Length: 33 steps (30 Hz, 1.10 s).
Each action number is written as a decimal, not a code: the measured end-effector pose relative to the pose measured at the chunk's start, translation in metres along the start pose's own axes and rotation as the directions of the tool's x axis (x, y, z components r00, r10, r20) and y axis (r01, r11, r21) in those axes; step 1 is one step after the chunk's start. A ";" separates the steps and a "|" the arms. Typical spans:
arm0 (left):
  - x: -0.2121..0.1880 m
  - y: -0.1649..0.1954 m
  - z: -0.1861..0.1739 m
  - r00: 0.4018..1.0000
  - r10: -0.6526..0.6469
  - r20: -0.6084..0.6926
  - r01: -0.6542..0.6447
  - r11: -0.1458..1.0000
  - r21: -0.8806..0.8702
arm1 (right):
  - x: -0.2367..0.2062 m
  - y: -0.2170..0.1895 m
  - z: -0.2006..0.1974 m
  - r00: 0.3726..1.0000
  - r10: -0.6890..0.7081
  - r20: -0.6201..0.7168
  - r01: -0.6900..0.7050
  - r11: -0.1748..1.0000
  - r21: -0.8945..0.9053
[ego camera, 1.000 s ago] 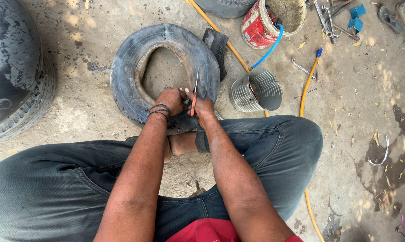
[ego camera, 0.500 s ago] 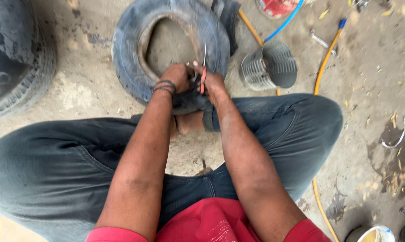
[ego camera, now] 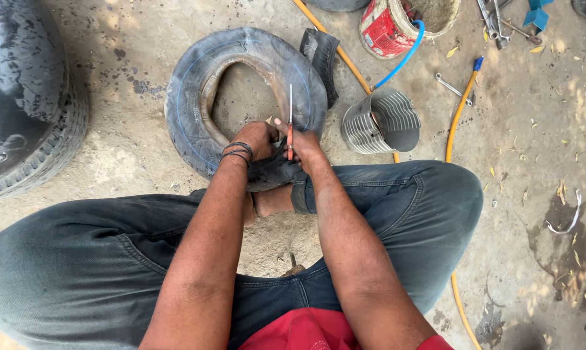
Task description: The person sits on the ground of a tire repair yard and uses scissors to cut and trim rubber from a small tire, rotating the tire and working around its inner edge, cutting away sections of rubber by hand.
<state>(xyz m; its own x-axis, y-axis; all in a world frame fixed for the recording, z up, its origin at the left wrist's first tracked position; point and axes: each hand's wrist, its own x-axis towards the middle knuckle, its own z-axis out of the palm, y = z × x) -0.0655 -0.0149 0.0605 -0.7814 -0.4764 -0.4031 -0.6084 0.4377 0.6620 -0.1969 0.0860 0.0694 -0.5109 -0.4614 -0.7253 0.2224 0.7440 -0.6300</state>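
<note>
I sit cross-legged on a concrete floor with a black rubber inner tube lying in front of me. Its near edge is pulled up over my foot. My left hand, with dark bands on the wrist, grips that near part of the tube. Close beside it, my right hand holds a thin tool with a red handle, its metal blade pointing straight up away from me. The two hands almost touch. What the fingers press under the rubber is hidden.
A large black tyre stands at the left. A ribbed metal cylinder sits right of the tube, a red-and-white bucket behind it. A yellow hose runs along the right, with wrenches on the floor.
The view tilted down and then back up. Both hands stay on the tube's near edge, and the tool stays upright in my right hand.
</note>
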 end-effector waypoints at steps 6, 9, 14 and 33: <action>0.001 0.000 0.000 0.999 -0.038 0.027 0.037 0.999 0.013 | 0.003 0.000 0.000 0.999 -0.039 -0.002 0.039 0.999 0.023; 0.000 0.001 -0.001 0.996 -0.063 0.065 0.064 0.998 -0.026 | 0.002 -0.001 0.000 0.999 0.052 0.014 -0.051 0.999 -0.016; 0.002 -0.001 0.000 0.997 -0.060 0.057 0.060 0.998 0.001 | -0.003 -0.006 0.002 0.997 -0.067 -0.032 0.068 0.997 0.021; -0.005 0.013 -0.016 0.980 -0.183 -0.073 0.192 0.969 0.157 | -0.006 -0.020 0.000 0.997 -0.057 -0.053 0.060 0.996 0.070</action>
<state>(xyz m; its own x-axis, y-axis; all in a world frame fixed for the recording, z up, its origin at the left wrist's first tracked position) -0.0670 -0.0193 0.0814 -0.6446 -0.6025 -0.4706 -0.7616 0.4520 0.4645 -0.1979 0.0737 0.0861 -0.5657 -0.4768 -0.6728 0.2485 0.6794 -0.6904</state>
